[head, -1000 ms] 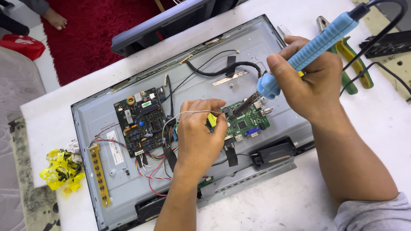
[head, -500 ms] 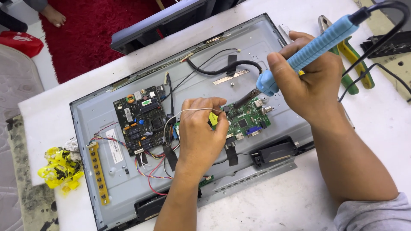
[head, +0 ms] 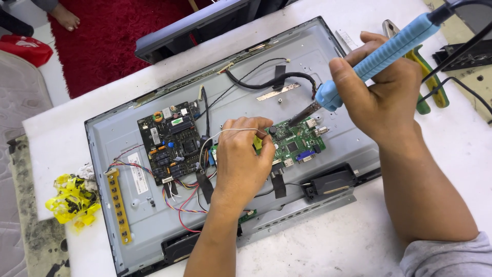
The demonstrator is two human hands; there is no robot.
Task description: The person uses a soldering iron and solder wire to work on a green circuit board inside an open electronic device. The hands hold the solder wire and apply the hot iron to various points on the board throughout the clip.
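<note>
Here, soldering underway | right hand [head: 384,97] grasps blue-handled soldering iron [head: 379,56], tip on small green circuit board [head: 297,146] inside grey opened monitor back [head: 118,138] | left hand [head: 241,159] pinches thin solder wire [head: 230,132] beside tip | next likely needs steady feeding

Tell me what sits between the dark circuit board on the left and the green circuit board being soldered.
In the head view, the left hand lies between the dark circuit board and the green circuit board, pinching a thin solder wire above black cables.
</note>
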